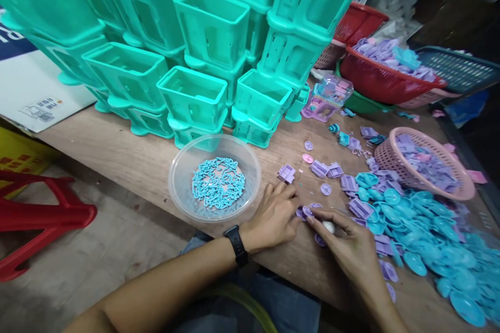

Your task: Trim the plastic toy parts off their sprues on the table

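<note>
My left hand [273,216], with a black watch on its wrist, rests on the wooden table [128,153] and pinches a small purple plastic piece [303,212]. My right hand [349,244] meets it from the right, fingertips on the same purple piece, with a small white thing tucked under its fingers. A clear round bowl [183,166] holding several small light blue clips [219,183] sits just left of my left hand. Loose purple pieces [326,169] lie scattered just beyond both hands.
Stacked teal plastic bins [195,52] fill the back of the table. A pile of blue spoon-like parts [429,239] lies at the right. A pink basket [390,153] and a red basket [375,80] hold purple parts. A red stool [42,218] stands on the floor at left.
</note>
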Available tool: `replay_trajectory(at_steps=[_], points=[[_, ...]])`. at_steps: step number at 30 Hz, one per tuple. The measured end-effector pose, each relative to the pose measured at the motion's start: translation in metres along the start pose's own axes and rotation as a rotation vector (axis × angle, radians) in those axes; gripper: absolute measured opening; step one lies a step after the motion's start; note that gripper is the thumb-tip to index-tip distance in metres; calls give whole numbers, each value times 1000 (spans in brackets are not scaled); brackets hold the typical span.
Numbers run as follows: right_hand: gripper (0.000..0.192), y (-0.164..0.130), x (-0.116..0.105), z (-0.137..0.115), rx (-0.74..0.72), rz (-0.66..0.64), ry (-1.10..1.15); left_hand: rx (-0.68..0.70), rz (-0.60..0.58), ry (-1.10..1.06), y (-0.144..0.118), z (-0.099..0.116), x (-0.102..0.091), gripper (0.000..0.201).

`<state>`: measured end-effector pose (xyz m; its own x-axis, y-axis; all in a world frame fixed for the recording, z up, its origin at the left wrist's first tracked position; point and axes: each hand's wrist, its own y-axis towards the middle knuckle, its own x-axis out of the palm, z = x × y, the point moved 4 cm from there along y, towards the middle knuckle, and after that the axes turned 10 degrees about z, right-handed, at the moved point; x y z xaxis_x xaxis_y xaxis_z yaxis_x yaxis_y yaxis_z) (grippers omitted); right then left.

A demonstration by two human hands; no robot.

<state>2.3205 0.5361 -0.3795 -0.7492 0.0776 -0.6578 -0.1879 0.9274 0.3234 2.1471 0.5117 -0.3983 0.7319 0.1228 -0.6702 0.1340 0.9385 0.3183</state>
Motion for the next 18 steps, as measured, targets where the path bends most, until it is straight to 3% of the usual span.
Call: replay_trajectory(at_steps=[12, 18], points=[[15, -6, 2, -16, -375, 36, -114, 18, 10, -3, 0, -1, 2, 18], [18, -7, 4, -18, -392, -12, -146, 17, 111, -124, -2, 9, -12, 29]])
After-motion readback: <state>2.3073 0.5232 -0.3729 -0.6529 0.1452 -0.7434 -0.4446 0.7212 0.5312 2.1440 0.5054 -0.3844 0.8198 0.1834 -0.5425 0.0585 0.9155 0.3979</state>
